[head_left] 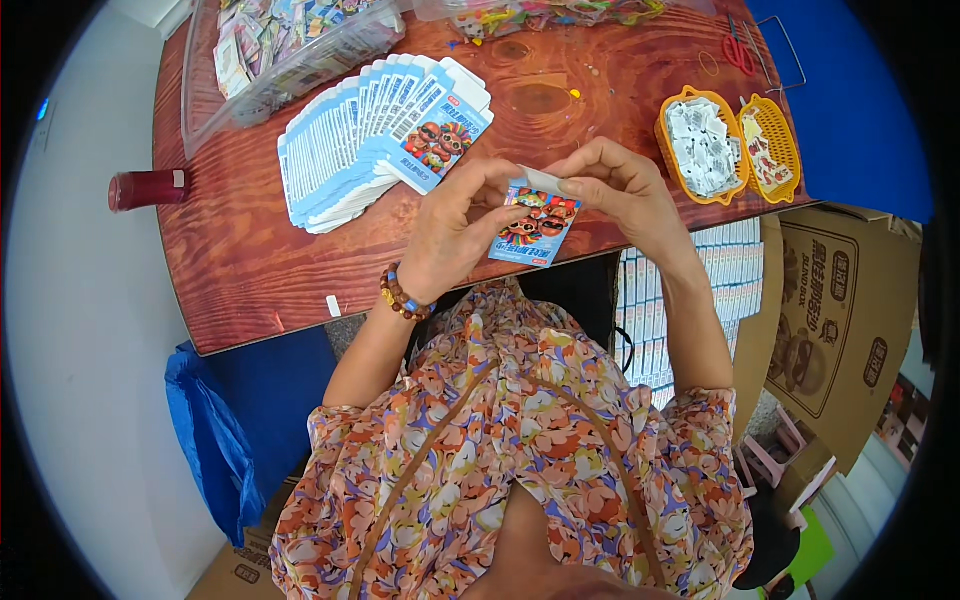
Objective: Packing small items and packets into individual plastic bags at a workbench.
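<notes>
A small blue carton (537, 240) with a colourful cartoon print is held between my two hands at the table's near edge. My left hand (445, 230), with beads on its wrist, grips the carton's left side, the thumb lying on the printed face. With thumb and forefinger, my right hand (632, 200) pinches the white flap at the carton's top right. Just beyond my left hand, a fanned stack of flat blue-and-white cartons (335, 150) lies on the table, its top one print side up. Whether the held carton contains anything is hidden.
On the wooden table (260, 270), yellow baskets (662, 130) of small white packets and small pieces stand at right. Red scissors (738, 55) lie beyond. A clear bin (300, 75) sits far left, a dark red jar (150, 190) at the left edge. A box of packed cartons (655, 300) stands below right.
</notes>
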Demonstrator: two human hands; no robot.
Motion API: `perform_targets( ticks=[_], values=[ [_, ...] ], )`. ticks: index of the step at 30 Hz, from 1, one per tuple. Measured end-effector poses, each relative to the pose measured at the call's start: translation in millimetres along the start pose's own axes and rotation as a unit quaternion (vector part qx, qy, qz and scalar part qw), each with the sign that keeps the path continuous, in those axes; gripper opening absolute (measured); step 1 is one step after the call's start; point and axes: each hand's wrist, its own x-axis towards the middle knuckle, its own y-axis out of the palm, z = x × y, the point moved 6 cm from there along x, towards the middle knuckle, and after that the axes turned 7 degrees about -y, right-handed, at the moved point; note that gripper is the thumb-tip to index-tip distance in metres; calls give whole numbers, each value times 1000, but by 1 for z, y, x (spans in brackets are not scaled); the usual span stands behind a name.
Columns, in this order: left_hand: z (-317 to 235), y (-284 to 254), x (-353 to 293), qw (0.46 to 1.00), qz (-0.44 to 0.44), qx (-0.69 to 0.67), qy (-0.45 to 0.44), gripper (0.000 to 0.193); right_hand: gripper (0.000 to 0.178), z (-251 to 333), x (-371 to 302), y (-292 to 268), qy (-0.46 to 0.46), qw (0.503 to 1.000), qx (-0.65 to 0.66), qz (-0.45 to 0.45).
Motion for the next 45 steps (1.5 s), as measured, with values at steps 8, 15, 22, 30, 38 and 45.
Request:
perform_targets(
  ticks=[8, 15, 22, 30, 38, 45],
  values=[
    [5, 7, 4, 997, 36, -52, -40, 49, 24, -2, -2, -4, 55, 995, -87, 12],
    [-1, 9, 6, 997, 53, -1, -47, 49, 22, 7, -7, 1, 46, 979, -198, -5],
    [8, 14, 6, 998, 36, -15, -58, 49, 19, 18, -10, 6, -61, 939, -338, 3],
    [6, 20, 3, 995, 46, 37, -80, 47, 20, 25, -18, 13, -141, 854, -495, 72],
    [12, 21, 4, 999, 25, -15, -40, 41, 29, 2, -38, -9, -38, 977, -186, -96],
    [11, 33, 0, 994, 5, -103, -24, 40, 25, 3, -50, -14, -138, 959, -231, -86]
  ],
)
